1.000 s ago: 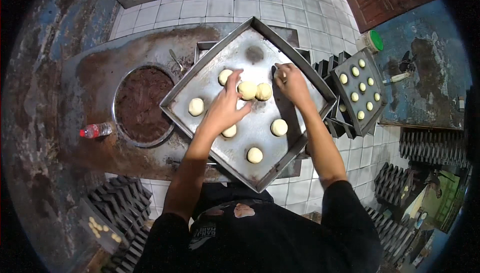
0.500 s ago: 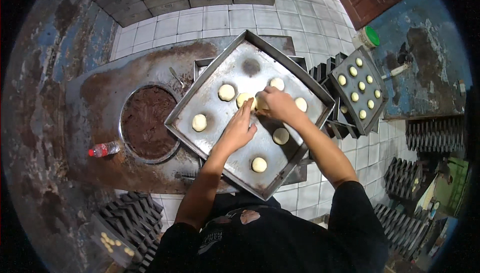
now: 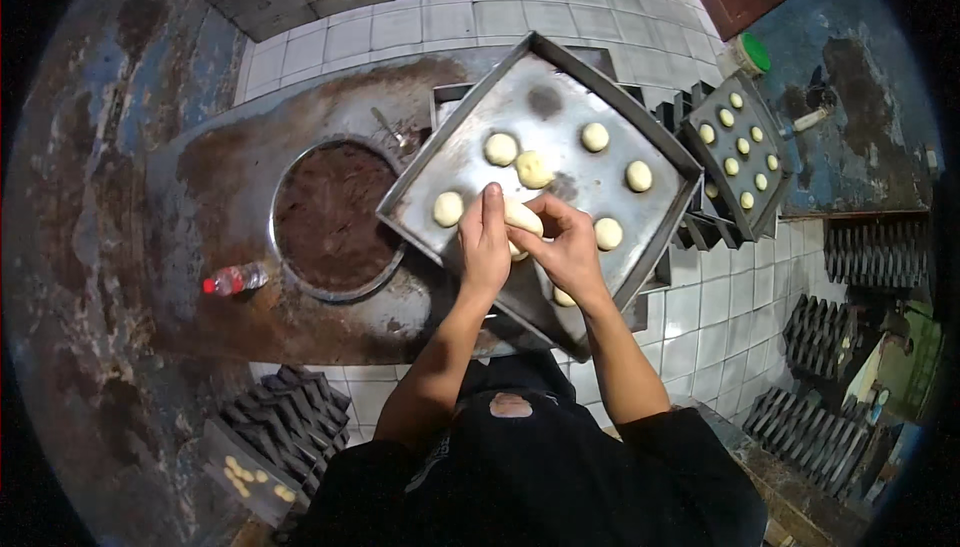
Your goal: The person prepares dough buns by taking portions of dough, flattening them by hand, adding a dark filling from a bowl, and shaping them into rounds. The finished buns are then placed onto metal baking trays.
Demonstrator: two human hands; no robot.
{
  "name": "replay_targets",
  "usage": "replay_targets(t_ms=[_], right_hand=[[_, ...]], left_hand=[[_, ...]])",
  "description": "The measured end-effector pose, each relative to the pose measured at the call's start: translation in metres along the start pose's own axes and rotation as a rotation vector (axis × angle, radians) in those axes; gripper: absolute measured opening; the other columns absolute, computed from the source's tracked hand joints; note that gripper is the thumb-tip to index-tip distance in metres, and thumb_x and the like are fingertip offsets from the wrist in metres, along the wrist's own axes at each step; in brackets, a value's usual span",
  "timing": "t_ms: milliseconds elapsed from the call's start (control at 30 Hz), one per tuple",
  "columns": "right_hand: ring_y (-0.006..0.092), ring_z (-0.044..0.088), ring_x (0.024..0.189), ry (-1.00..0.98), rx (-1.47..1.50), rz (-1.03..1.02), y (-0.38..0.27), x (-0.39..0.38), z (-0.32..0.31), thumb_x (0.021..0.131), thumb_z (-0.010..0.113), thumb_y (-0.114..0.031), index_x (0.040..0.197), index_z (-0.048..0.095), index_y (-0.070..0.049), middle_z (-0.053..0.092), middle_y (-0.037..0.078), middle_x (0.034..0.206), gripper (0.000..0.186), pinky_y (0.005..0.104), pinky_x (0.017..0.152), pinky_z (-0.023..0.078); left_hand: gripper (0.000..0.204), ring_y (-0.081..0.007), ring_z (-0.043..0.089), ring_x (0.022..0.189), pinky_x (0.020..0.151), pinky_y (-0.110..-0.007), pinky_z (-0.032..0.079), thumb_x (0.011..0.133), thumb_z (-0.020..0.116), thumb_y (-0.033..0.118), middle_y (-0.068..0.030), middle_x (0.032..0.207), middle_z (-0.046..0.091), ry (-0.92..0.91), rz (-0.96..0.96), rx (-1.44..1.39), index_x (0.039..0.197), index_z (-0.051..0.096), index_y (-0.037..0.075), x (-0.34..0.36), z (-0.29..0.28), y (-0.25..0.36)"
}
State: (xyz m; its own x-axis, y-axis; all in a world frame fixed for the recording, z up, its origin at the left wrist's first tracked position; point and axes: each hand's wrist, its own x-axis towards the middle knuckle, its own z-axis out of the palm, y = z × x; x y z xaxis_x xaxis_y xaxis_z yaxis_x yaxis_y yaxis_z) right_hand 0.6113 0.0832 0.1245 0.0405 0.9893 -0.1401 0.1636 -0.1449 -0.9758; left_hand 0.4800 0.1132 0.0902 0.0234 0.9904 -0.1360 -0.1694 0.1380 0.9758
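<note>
Above a square metal baking tray point(image 3: 450, 162), I hold a pale piece of dough point(image 3: 523, 217) between both hands. My left hand point(image 3: 486, 252) is closed on its left side, thumb upright against it. The fingers and thumb of my right hand point(image 3: 568, 252) pinch it from the right. Just beyond my fingers lies a dough ball point(image 3: 535, 170) with an uneven top, touching a smoother dough ball point(image 3: 501, 150). Several more round dough balls point(image 3: 639, 176) are spread over the tray; some are partly hidden by my hands and right wrist.
Left of the tray stands a round pan of dark brown filling point(image 3: 335, 217), with a spoon point(image 3: 385, 127) behind it and a red-capped bottle point(image 3: 237, 279) beside it. To the right, another tray of dough balls point(image 3: 742, 147) rests on stacked trays. A green-lidded bucket point(image 3: 750, 54) stands beyond.
My hands have lifted a piece of dough off the tray and come together around it, nearer my body. The whole view has shifted, moving the tray right and up in the picture.
</note>
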Motion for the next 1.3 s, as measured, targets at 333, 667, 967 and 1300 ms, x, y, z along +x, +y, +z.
replay_targets(t_ms=[333,667,967,1300], right_hand=[[0.0059,0.062,0.075,0.250,0.276,-0.126,-0.071,0.001,0.179,0.096,0.078,-0.009,0.089,0.075,0.004,0.073,0.002,0.080,0.015,0.0253,0.067,0.051],[0.0227,0.070,0.086,-0.377,-0.309,-0.110,-0.127,-0.020,0.261,0.111,0.055,-0.030,0.112,0.074,0.005,0.073,0.016,0.092,0.040,0.0354,0.078,0.053],[0.0373,0.075,0.101,-0.489,-1.224,0.029,0.220,-0.099,0.301,0.101,0.058,-0.023,0.115,0.063,0.001,0.068,0.028,0.123,0.028,0.0529,0.078,0.062],[0.0436,0.071,0.093,-0.337,-0.843,-0.357,0.108,-0.035,0.297,0.095,0.056,-0.007,0.123,0.061,-0.010,0.068,0.021,0.116,0.028,0.0513,0.079,0.061]], left_hand=[[0.051,-0.0082,0.057,0.086,0.072,-0.027,0.046,0.113,0.046,0.053,0.0021,0.095,0.060,0.052,0.132,-0.397,0.106,0.064,0.006,-0.028,-0.143,0.066],[0.085,-0.0290,0.063,0.127,0.108,-0.041,0.050,0.074,0.092,0.011,-0.0160,0.133,0.066,-0.170,0.378,0.109,0.147,0.049,-0.001,-0.076,-0.317,-0.005],[0.063,-0.0328,0.069,0.115,0.102,-0.043,0.053,0.078,0.088,0.012,-0.0207,0.126,0.070,-0.118,0.138,0.625,0.133,0.060,-0.003,-0.116,-0.402,-0.005],[0.029,-0.0395,0.074,0.097,0.088,-0.046,0.058,0.079,0.079,0.010,-0.0217,0.105,0.076,0.158,0.091,0.878,0.105,0.075,-0.002,-0.120,-0.465,0.004]])
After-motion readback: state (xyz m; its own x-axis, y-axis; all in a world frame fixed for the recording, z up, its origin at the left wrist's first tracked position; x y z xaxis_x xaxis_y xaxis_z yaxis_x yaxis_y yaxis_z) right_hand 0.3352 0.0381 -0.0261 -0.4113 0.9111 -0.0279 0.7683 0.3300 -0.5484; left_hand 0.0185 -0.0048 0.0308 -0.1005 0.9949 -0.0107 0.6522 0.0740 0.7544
